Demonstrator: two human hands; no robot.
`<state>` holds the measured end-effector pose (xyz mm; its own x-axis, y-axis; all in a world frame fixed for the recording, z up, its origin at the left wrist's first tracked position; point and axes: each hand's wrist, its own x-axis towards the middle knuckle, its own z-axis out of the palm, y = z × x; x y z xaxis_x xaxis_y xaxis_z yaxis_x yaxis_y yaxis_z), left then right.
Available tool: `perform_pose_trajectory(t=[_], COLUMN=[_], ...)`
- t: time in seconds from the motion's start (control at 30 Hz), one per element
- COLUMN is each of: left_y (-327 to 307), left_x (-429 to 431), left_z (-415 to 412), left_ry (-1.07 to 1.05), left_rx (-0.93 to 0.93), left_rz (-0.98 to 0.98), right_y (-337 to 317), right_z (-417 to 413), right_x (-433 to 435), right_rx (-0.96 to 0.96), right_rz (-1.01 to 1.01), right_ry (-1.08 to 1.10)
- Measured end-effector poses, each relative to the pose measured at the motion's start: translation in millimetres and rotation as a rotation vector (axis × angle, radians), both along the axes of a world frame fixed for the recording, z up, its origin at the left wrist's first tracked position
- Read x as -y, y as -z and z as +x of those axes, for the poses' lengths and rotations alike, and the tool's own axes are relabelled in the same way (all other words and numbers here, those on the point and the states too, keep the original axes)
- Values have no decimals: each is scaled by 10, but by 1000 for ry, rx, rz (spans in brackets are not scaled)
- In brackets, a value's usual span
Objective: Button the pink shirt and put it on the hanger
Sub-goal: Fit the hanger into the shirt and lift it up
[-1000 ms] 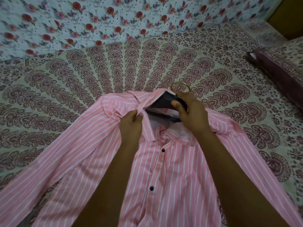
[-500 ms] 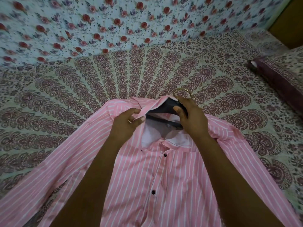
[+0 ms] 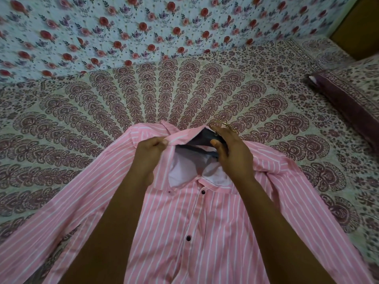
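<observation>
Shirt (image 3: 196, 232) flat on bed (image 3: 102, 111), buttoned, hanger (image 3: 207, 139) in collar; left hand (image 3: 150, 152) has shifted outward, grip pinched on left collar edge, right hand (image 3: 233, 150) still clamped on hanger at neck.

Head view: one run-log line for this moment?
stage: hangering | left hand: pinches pink striped shirt collar | right hand: grips dark hanger | placket: buttoned

pink shirt (image 3: 205, 232) on patterned bed (image 3: 123, 103)

Floral wall (image 3: 143, 27), seemingly dim; patterned bedspread (image 3: 102, 119).
</observation>
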<state>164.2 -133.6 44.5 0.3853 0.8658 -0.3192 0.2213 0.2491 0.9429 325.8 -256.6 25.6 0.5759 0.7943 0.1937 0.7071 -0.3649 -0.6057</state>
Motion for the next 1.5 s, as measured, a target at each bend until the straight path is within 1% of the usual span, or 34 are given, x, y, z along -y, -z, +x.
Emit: perform_pose_trajectory(t=[0.07,0.13,0.17,0.23,0.3,0.37,0.4,0.5,0.53,0.57,0.63,0.67,0.7,0.73,0.77,0.8,0.83,0.87,0.9,0.93,1.0,1.07,1.1,1.23,1.27,1.3,1.37,1.4,1.43,1.5], left_y=[-16,-31,-22,32,93,150,167,144,148,177,298,319,311,273,219,144,71,0,-46,-52,-48,-39,-43,-44,-44,-42,-27,-29,-35,-29], left_x=[-45,-64,-56,-21,38,66,63,71,85,106,120,129,130,115,102,93,98,108,125,125,84,31,16,10,10,4,11,8,8,-25], left_z=[-33,-42,-28,-2,-3,-41,-65,-94,-74,-55,-39,-31,-30,-11,24,76,153,241,337,412,501,536,541,586,599,607,618,624,630,646], left_ry=[2,4,-6,14,86,117,99,47,48,80,137,105,54,24,48,134,256,382,486,541,544,532,547,566,555,544,527,520,515,523], left_rx=[91,142,150,109,47,38,70,269,244,98,-259,-355,-368,-327,-259,-183,-105,-67,-69,-104,-191,-234,-250,-259,-266,-275,-286,-286,-286,-312], left_rz=[-145,-217,-234,-213,-173,-165,-174,-306,-318,-270,-97,-19,68,193,325,419,465,476,490,521,584,627,651,686,689,692,678,667,659,658], right_y=[-7,1,8,17,13,3,-3,-13,-9,-10,-22,-28,-28,-25,-23,-18,-23,-18,-2,38,165,309,364,390,378,381,447,503,514,474], right_z=[-5,-13,-20,-35,-24,11,32,56,55,49,48,53,58,76,81,77,64,30,-1,-45,-171,-295,-346,-457,-463,-476,-528,-537,-537,-509], right_x=[2,9,16,20,7,-13,-22,-34,-38,-38,-45,-47,-46,-46,-41,-33,-4,38,108,191,397,602,682,834,835,824,829,838,852,877], right_rx=[-9,-10,-9,-14,-23,-24,-30,-56,-64,-71,-78,-83,-94,-111,-141,-171,-185,-178,-157,-139,-155,-209,-203,-43,5,71,212,248,255,229], right_rz=[5,10,15,29,35,26,21,34,39,40,40,43,45,49,51,63,90,130,167,202,245,278,287,347,332,257,-18,-116,-173,-175], right_ry=[8,7,6,9,11,9,5,-1,3,8,15,14,8,-1,-15,-32,-47,-51,-28,21,216,446,509,564,571,543,395,307,248,241])
